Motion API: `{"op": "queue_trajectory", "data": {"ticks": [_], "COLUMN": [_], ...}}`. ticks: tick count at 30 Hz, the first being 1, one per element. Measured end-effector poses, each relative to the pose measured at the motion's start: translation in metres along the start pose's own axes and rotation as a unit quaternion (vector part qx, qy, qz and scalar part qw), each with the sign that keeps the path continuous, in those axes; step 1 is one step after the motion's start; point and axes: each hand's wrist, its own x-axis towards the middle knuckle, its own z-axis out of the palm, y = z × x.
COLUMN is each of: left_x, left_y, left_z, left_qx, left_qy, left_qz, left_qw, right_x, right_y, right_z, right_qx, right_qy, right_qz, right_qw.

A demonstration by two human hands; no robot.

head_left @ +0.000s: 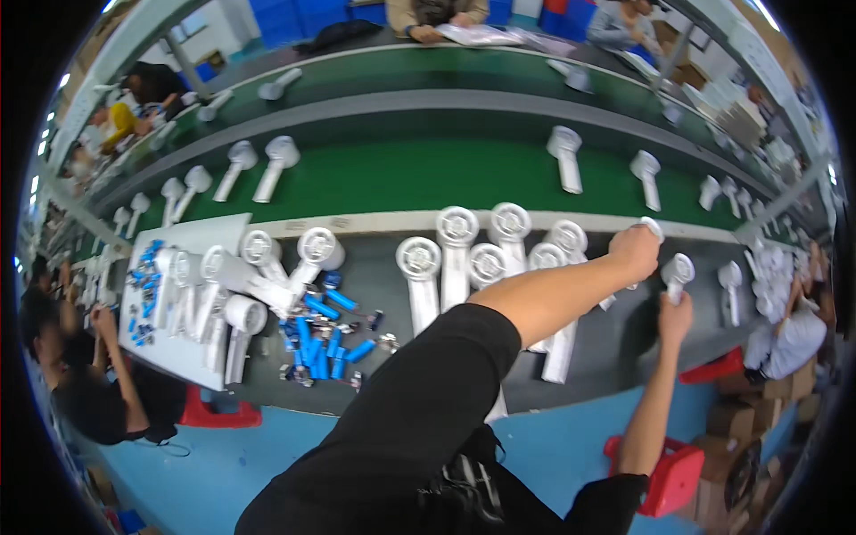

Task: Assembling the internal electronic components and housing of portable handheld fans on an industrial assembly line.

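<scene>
My left arm reaches across to the right. My left hand is closed at the far edge of the bench, round a white handheld fan that it mostly hides. Nearer and to the right, my right hand grips the handle of another white handheld fan, whose round head points up. Left of my left hand, beside and partly under the forearm, lie several more white fans. One more fan lies to the right of my right hand.
Blue cylindrical cells with small metal parts lie in a heap left of centre. More fans rest on a white board. Beyond the bench runs a green conveyor carrying fans. A red stool stands below; people work on both sides.
</scene>
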Motion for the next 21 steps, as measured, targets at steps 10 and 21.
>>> {"op": "queue_trajectory", "data": {"ticks": [10,21], "left_x": [-0.033,0.061], "left_y": [0.052,-0.083], "left_z": [0.051,-0.119], "left_qx": [-0.019,0.189], "left_qy": [-0.159,-0.025], "left_qz": [-0.053,-0.191], "left_qw": [0.986,0.963], "right_x": [-0.044,0.110], "right_y": [0.017,-0.134], "right_z": [-0.039,-0.005], "right_qx": [-0.024,0.054], "right_qy": [-0.046,-0.105], "right_qz": [-0.026,-0.092], "right_qw": [0.998,0.989]}}
